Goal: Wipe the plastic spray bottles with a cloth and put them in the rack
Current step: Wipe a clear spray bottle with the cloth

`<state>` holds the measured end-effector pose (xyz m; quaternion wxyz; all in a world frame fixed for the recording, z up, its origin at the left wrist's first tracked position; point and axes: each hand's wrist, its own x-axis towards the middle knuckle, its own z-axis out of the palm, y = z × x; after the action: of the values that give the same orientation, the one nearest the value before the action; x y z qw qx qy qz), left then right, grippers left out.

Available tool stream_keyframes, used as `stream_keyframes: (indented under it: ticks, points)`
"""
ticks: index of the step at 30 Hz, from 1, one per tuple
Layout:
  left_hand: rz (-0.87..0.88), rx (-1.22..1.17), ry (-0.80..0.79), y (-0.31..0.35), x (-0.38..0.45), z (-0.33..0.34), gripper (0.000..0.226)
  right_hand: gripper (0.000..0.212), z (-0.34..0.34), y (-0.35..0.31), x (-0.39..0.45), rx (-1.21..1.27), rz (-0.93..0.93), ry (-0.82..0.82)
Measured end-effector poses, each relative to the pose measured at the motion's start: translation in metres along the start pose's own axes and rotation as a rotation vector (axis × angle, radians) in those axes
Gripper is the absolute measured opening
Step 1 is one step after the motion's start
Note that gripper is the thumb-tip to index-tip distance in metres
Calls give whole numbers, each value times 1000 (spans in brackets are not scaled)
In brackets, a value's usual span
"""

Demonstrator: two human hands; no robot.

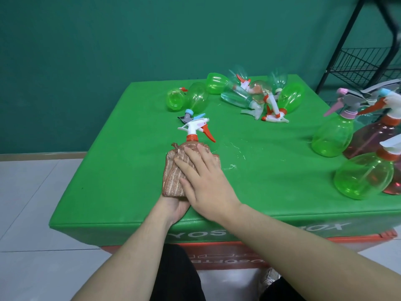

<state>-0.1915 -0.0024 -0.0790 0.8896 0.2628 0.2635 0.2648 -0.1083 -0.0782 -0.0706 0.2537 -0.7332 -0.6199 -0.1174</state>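
At frame center my left hand point(176, 206) cupped the cloth-wrapped spray bottle point(191, 137) from below, fingers hidden, my right hand point(204, 181) pressed flat, fingers straight, on the brown cloth point(173, 170), bottle's long axis running up-frame, white-orange nozzle head pointing toward the top.

Lighting: bright, even, diffuse | Shadows: faint, soft beneath bottles point(332, 135) | Glare: small highlights on plastic | Blur: top-right rack point(366, 61), right-edge bottles smeared | Distortion: wide-angle bowing at edges
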Motion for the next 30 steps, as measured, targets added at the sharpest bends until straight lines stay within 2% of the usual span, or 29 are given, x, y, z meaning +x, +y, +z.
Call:
stream_keyframes:
  ticks: [5, 10, 13, 17, 23, 27, 30]
  points:
    - [-19, 100, 64, 1, 3, -11, 29, 49, 8, -1, -21, -68, -118, -1]
    - [-22, 195, 33, -1, 1, -11, 31, 52, 8, 3, -30, -36, -167, -39]
    - [19, 121, 0, 0, -1, -3, 28, 51, 2, 4, -15, 31, -101, -71]
    - [46, -13, -65, 1, -3, 3, 43, 53, -6, -2, 17, 154, 75, -69]
    - [-12, 103, -51, 4, 8, 7, 39, 51, -14, 3, 54, 89, 259, -23]
    - [-26, 62, -71, 5, 9, 2, 40, 47, -7, 2, 55, 240, 292, -49]
    - [-30, -22, -92, 6, 8, 0, 40, 49, -1, -1, 45, 239, 247, -49]
